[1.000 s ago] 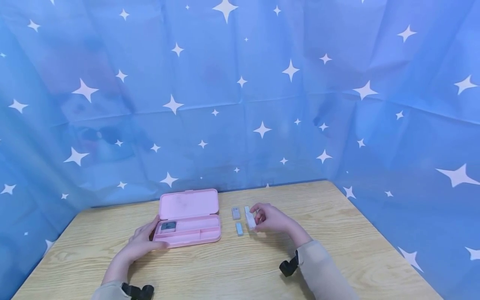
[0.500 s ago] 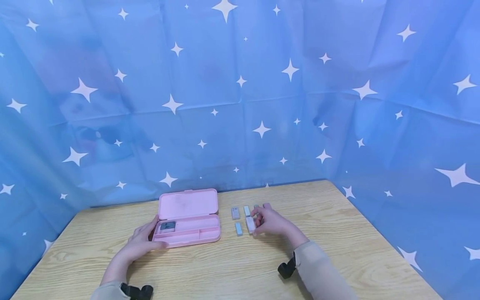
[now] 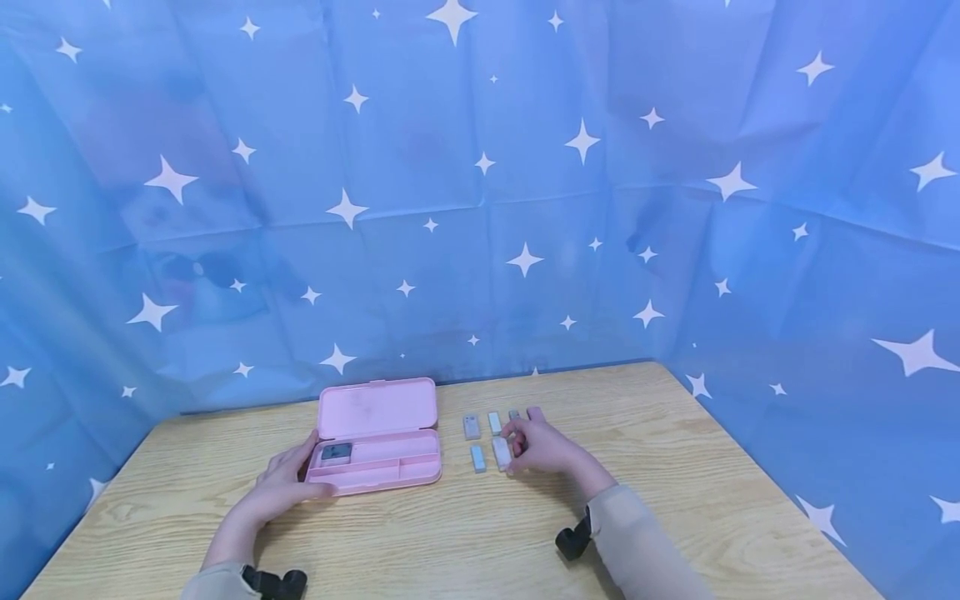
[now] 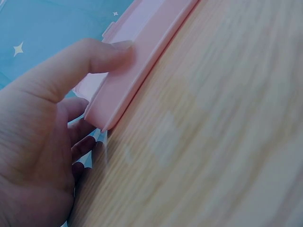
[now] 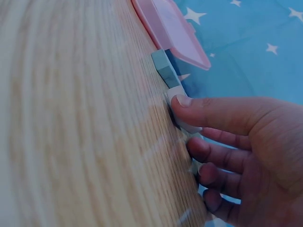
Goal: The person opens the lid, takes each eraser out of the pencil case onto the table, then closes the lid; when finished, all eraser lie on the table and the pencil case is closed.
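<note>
Right fingers partly hiding pale block, pink case cropped in wrist views

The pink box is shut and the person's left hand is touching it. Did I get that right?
Not quite: the pink box is not shut. The head view shows its lid open. The person's left hand is touching it, as you said.
</note>
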Motion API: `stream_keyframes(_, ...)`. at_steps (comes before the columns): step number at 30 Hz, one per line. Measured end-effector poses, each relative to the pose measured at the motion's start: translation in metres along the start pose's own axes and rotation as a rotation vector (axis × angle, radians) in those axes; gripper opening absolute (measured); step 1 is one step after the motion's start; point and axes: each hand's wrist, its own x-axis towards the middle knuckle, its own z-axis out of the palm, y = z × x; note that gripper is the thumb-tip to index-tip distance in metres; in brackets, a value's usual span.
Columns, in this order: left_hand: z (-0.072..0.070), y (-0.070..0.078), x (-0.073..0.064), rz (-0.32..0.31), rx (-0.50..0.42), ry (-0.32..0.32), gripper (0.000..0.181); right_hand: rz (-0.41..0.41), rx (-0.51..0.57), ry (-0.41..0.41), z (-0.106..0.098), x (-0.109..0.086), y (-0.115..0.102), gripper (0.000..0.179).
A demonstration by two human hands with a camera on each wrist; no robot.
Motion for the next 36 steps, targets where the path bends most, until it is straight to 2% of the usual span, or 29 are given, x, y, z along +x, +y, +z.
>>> stream_keyframes(6,-0.001,0.000,0.000,0.006,0.002,0.006,0.114,-0.005,-0.025,0.006,0.001,0.001,0.000,0.041)
stream_keyframes(19,-0.003,0.000,-0.002,0.011,-0.001,0.010,0.113,0.014,-0.008,0.005,0.001,0.003,-0.002,0.045)
stream_keyframes(27,-0.002,0.002,0.000,0.016,-0.006,0.007,0.112,0.051,-0.037,-0.007,-0.007,0.001,-0.008,0.058)
stream_keyframes(32,0.001,0.000,0.001,-0.003,-0.015,0.003,0.112,0.044,-0.102,-0.013,-0.012,0.004,-0.022,0.055)
stream_keyframes(36,0.001,-0.002,0.001,0.005,-0.021,0.008,0.112,-0.002,-0.160,-0.036,-0.012,0.012,-0.043,0.049)
